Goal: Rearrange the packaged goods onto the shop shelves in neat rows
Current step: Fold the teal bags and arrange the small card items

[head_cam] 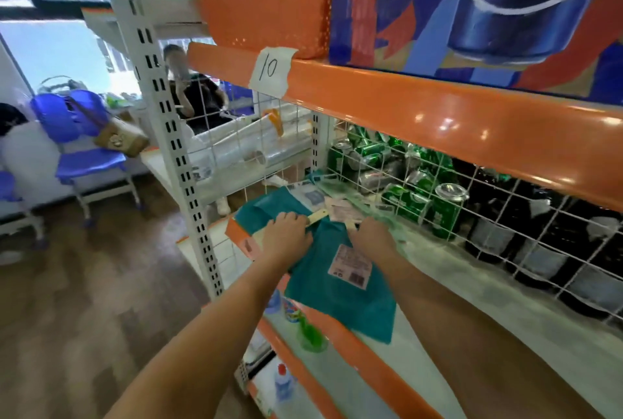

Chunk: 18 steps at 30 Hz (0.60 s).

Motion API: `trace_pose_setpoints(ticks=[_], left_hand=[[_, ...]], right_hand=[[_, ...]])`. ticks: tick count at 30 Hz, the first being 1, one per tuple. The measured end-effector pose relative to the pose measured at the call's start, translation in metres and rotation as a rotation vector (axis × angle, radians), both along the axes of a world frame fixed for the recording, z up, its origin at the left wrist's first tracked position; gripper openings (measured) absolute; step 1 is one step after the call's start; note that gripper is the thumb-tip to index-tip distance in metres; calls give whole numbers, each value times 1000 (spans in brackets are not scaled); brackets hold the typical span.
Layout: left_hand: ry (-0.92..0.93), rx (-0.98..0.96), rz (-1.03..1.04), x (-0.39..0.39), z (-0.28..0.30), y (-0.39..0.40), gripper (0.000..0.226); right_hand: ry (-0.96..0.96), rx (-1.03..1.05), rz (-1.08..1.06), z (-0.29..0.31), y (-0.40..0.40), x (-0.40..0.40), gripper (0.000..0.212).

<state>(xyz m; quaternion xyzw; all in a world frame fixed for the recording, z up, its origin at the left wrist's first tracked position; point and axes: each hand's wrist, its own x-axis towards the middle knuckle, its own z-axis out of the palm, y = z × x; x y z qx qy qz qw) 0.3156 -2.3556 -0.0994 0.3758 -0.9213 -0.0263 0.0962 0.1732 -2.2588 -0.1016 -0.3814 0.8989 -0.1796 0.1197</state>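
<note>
The flat teal plastic packet with a pink barcode label (pixel 340 280) lies on the white shelf board (pixel 472 287), its near corner overhanging the orange shelf lip (pixel 367 354). The left hand (pixel 286 233) and right hand (pixel 372 233) curl over the packet's far edge, gripping it. A careless tug could slide the packet off that lip.

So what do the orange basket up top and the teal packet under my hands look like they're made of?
Orange basket: looks like moulded plastic, matte, with punched rows of holes. Teal packet: likely thin soft plastic or non-woven film, matte and creased, with a printed paper label.
</note>
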Motion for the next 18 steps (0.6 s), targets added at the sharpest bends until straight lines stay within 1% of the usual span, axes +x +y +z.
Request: trace_pose_setpoints(ticks=[2,6,8,9,13,16,18], left_hand=[[4,-6,-4,-9,0,-7,38],[17,20,-1,-21,-1,-14,39],[24,46,-5,-25,-3,-14,38],[28,52,-8,-27,-3,-14,37],[37,59,-12,-33,-2,-14,37],[16,63,-19,-34,-2,-13,36],[7,63,-22,-34,-1,-12,38]], right_hand=[[-50,23,-3,-2,-11,-8,21],[-109,81,-9,7,-20,-16,33],[-212,57,-42,14,-20,-19,32],[-312,7,-77,16,-20,-19,31],[-810,-273,-220,22,-16,-23,28],[-1197,-446,-252,20,-8,-22,14],[-1342,-507,-254,18,0,-20,6]])
